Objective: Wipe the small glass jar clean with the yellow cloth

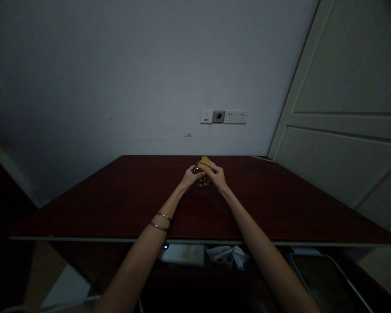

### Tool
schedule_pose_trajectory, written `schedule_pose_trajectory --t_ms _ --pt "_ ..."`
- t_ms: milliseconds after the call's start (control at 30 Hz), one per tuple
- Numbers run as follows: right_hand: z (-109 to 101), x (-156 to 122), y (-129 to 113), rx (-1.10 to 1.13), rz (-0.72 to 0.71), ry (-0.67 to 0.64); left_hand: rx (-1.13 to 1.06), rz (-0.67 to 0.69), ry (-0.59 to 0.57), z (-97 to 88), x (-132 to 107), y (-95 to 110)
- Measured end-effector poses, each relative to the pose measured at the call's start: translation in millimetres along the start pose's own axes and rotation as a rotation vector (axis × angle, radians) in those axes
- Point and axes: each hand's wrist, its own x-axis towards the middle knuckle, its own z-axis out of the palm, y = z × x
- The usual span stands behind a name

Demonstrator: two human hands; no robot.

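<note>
Above the far middle of the dark red table, both hands meet. My left hand (191,176) is closed around a small, shiny, dark object that looks like a glass jar (197,165). Its lower part is mostly hidden by my fingers. A yellow cloth (205,160) is gripped in my right hand (216,175) and pressed against the jar's right side. Some of the yellow also hangs below my fingers. In this dim light I cannot make out whether the jar has a lid or contents.
The dark red table (117,195) reaches back to a pale wall with socket plates (235,117). A white panelled door (348,100) stands at the right. Under the tabletop, a shelf holds a white box (185,254), crumpled white wrapping (239,256) and a grey-rimmed tray (326,278).
</note>
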Motion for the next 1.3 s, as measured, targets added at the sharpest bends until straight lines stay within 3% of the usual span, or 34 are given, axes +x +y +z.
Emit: schedule_pose_trajectory --t_ms 200,333,533,867,1300 --pt "-4.0 6.4 13.5 0.086 0.151 0.194 -0.007 -0.012 -0.079 1.6 -1.1 -0.3" --pt "-5.4 6.0 11.5 0.104 0.151 0.146 -0.015 -0.005 -0.081 1.4 -1.3 1.1" --pt "-1.1 -0.8 -1.9 0.017 -0.014 0.003 -0.046 0.016 -0.051 -1.3 0.2 -0.2" --pt "-4.2 6.9 16.9 0.075 0.172 0.199 0.011 -0.01 -0.059 1.1 -0.8 -0.2" --pt "-14.8 4.1 6.9 0.176 0.169 -0.287 -0.023 -0.119 0.002 -7.3 3.2 -1.0"
